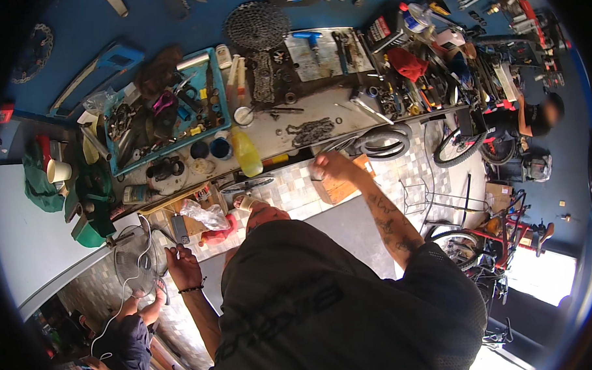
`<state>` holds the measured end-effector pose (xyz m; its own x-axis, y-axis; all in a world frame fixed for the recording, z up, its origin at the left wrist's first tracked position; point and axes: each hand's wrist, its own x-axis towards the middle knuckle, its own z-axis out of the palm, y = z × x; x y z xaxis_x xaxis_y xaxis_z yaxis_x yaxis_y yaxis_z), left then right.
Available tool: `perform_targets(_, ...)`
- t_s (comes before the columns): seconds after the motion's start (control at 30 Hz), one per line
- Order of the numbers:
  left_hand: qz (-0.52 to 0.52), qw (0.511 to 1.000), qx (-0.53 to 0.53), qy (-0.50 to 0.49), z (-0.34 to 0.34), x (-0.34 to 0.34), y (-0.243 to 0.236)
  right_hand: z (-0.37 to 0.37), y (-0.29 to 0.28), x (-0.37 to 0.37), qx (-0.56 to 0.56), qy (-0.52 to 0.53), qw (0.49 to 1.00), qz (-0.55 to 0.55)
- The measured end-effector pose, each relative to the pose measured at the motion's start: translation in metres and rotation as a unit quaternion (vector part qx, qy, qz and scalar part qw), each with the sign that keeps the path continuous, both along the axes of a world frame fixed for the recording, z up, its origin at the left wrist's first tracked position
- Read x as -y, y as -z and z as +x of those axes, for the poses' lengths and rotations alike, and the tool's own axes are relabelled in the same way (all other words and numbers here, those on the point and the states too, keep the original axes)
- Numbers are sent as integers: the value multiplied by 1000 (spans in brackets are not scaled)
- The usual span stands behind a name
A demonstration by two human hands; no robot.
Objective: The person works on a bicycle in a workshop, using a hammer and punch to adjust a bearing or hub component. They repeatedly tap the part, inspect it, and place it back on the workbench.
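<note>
Beside a standing fan [133, 261], my left hand [183, 266] hangs with its fingers loosely bent and a little apart; I make out nothing in it. My right hand [334, 168] is out over the front edge of the workbench [288, 134]. Its fingers point left and are smeared, so whether they hold anything does not show. A cardboard box [340, 191] lies below that hand. The nearest things on the bench are a yellow bottle [246, 153] and a heap of bicycle chain [311, 130].
A blue tray [219, 99] of tools and parts stands at the bench's left. Tools crowd the right end around a red cloth [407, 64]. Tyres [382, 143] lie by the front edge. Bicycles [471, 247] stand at right. Another person [133, 337] is at lower left.
</note>
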<state>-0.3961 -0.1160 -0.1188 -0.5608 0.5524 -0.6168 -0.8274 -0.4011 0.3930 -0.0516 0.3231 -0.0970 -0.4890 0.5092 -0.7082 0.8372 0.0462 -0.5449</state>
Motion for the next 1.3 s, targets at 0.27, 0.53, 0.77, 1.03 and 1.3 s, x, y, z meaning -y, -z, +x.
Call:
perform_targets(0.27,-15,1000,0,-20,70,54,33,97,3,-24,-95,60,925,362)
perform_targets(0.53,40,986,130,-100,190,110,78,161,-2,-92,-27,59,915,397)
perform_targets(0.77,-56,980,145,-124,246,71,63,151,5,-249,-28,139,844,517)
perform_targets(1.03,-108,987,34,-114,202,16,36,150,34,-335,-94,133,874,457)
perform_targets(1.3,-292,944,56,-141,231,-8,49,135,-18,-335,-217,156,883,387)
